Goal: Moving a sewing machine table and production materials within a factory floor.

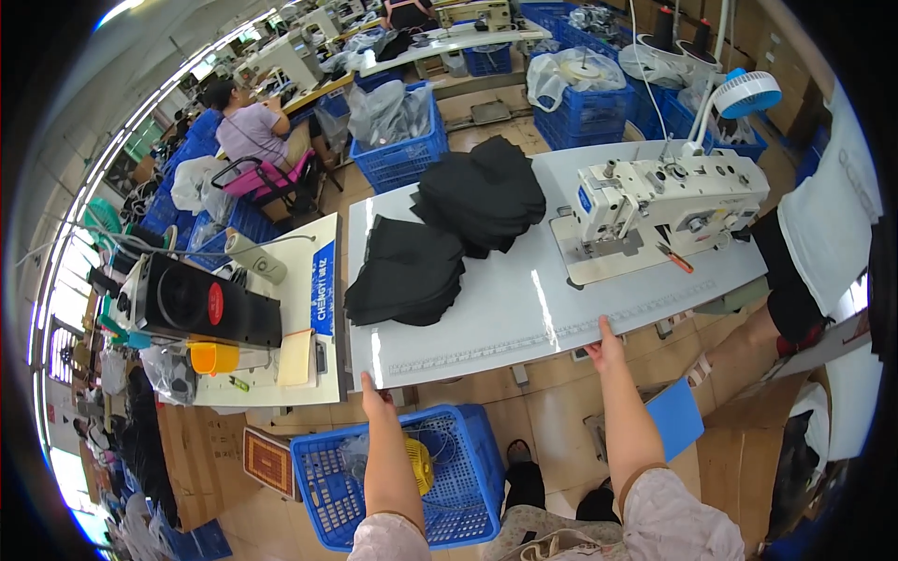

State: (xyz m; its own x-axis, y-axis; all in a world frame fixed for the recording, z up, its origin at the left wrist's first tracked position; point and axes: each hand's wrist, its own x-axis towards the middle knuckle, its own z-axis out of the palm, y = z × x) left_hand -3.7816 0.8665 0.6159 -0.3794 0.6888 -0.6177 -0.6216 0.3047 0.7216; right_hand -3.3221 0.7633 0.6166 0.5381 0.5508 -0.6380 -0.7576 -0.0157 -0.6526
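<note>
My left hand (377,402) grips the near left edge of the white sewing table (505,318), fingers curled over its rim. My right hand (607,348) holds the same near edge further right, thumb on top. On the table lie two stacks of black fabric pieces, one at the left (407,273) and a taller one behind it (482,196). A white sewing machine (664,201) stands at the table's right end.
A blue plastic basket (412,486) with a yellow object sits on the floor below my left arm. A smaller side table (281,318) with a black machine stands to the left. Blue crates stand behind. A person sits at the far left, another stands at the right.
</note>
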